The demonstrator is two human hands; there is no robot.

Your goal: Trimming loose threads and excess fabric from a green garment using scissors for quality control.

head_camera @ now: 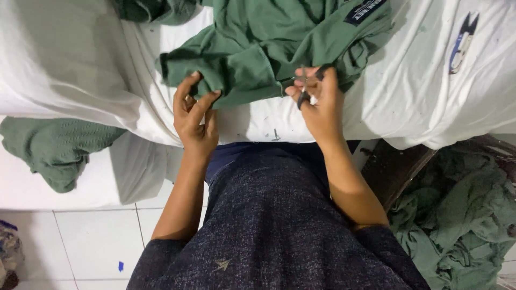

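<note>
From the head view, your left hand (194,115) pinches the near hem of the green garment (269,48), thumb and fingers (207,102) closed on the soft knit edge. Your right hand (321,104) is closed around small thread snips (307,88), dark-handled with metal blades, their long axis running near to far and tilting slightly right, held against the same hem. The garment lies crumpled on the white cloth-covered table (80,64), its bulk spreading to the far side and its hem toward you. A second pair of snips (463,43), blue and white, lies far right on the table, pointing away from you. One folded green piece (54,147) hangs at the left, and one heap of green fabric (462,215) sits low on the right. White floor tiles (97,241) show near left.
</note>
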